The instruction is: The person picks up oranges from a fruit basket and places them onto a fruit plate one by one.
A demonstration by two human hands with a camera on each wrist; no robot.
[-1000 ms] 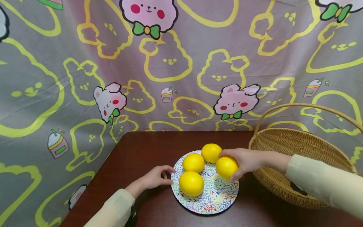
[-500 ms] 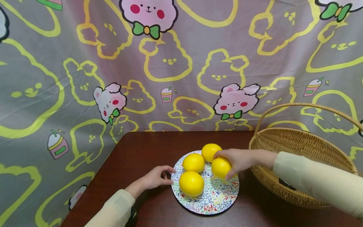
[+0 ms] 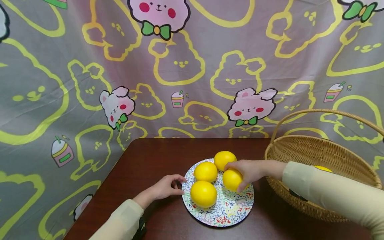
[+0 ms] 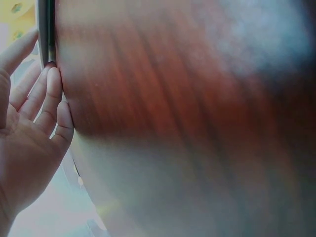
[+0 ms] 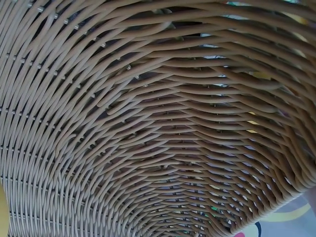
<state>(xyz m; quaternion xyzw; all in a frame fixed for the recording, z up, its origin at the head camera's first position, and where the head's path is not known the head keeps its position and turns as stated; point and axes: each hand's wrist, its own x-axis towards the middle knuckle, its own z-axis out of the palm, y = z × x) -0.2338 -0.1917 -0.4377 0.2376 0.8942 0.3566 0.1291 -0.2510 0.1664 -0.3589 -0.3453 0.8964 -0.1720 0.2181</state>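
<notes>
Three yellow lemons lie on a round plate [image 3: 207,218] with a colourful squiggle pattern: one at the back [image 3: 225,160], another at the left [image 3: 205,171], and a lemon [image 3: 203,194] nearer the front. On the plate's right side my right hand [image 3: 247,170] grips one more lemon [image 3: 232,180], thumb in front and fingers over the back. My left hand [image 3: 166,187] rests at the plate's left edge, fingers loosely bent. In the left wrist view the fingertips [image 4: 53,74] of this hand meet the plate's dark rim [image 4: 45,34].
A wicker basket [image 3: 312,146] with a tall handle stands at the right, under my right forearm. Inside it shows part of a yellow thing [image 3: 323,168]. The right wrist view is filled by the basket's weave [image 5: 163,123]. A cartoon-print cloth [image 3: 192,73] hangs behind the dark table [image 3: 144,160].
My right hand has moved left with its lemon, further in over the plate. The yellow thing in the basket has come into view above the sleeve. My left hand has stayed put.
</notes>
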